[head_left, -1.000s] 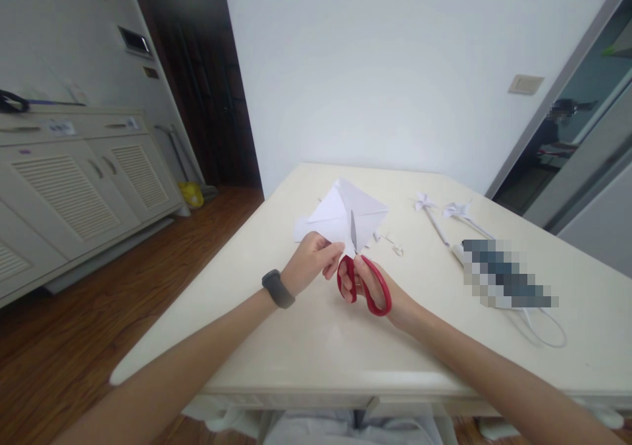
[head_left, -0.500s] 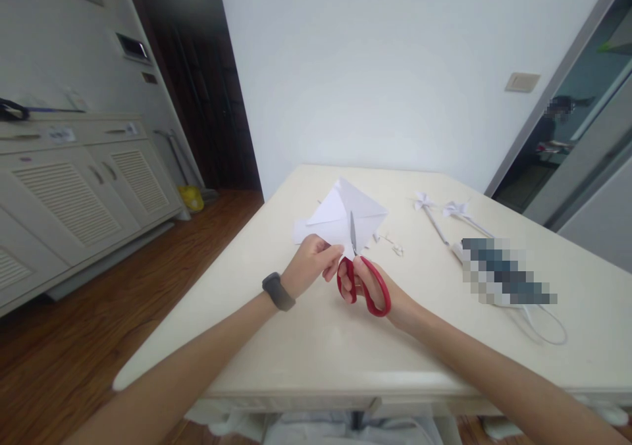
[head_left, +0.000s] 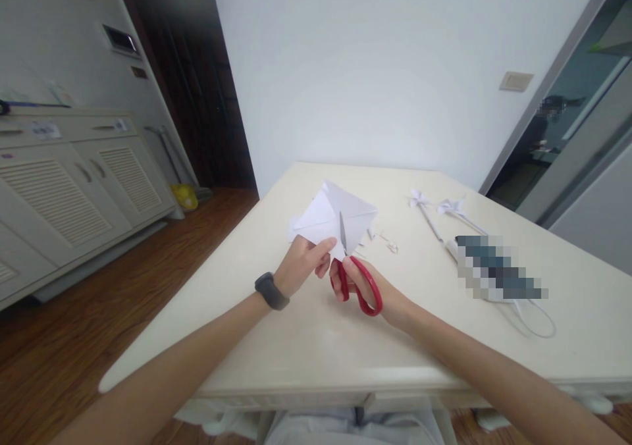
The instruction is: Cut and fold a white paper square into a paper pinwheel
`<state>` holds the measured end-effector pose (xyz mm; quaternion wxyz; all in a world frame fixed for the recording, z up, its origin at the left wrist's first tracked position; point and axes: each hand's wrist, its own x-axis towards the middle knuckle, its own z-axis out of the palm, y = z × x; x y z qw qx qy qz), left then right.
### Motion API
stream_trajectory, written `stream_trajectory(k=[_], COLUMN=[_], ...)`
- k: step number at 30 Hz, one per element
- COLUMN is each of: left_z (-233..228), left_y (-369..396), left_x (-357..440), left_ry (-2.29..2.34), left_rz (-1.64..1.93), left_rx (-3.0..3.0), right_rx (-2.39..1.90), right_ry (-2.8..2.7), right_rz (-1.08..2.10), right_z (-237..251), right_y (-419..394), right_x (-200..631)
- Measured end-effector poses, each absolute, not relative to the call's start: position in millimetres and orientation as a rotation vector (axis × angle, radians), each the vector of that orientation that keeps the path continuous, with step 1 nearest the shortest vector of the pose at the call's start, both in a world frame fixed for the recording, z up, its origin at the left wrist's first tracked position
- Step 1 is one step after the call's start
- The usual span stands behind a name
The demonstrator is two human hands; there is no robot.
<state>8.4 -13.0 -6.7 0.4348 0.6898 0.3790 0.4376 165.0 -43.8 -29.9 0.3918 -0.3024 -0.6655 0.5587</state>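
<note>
Fingers of the left hand: pinched together on the near lower corner of the folded white paper, which is held up off the cream table, just above its middle. Fingers of the right hand: threaded through the red loops of the scissors and closed around them; blades run up and away into the paper along its centre crease, and how far they stand apart cannot be told. Wrist item: dark band on the left forearm. Far right of the paper: small paper scraps, then two finished paper pinwheels lying on their sticks, well apart from the hands. Handling note, as judgement: the cut looks to follow a fold line, so the paper is best kept taut near the blade with the pinch close to the cutting point; short strokes, blades square to the sheet, and stopping short of the centre would likely keep the flaps joined. Risk: a slack sheet bends between the blades instead of shearing.
</note>
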Motion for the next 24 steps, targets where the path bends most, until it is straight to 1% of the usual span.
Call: stream_trajectory(k=[8,24], left_z=[-8.9,-8.6], left_y=[-11.4,-12.3], left_x=[9.2,8.9], left_ry=[0.960,0.926], left_rz=[1.077,1.047], left_rx=[1.724,1.739], right_rx=[-0.771,-0.762], right_ry=[-1.650,-1.653], right_rz=[1.479,1.468], right_z=[-30.9,-29.2], right_y=[-45.6,-46.0], right_x=[165.2,163.3])
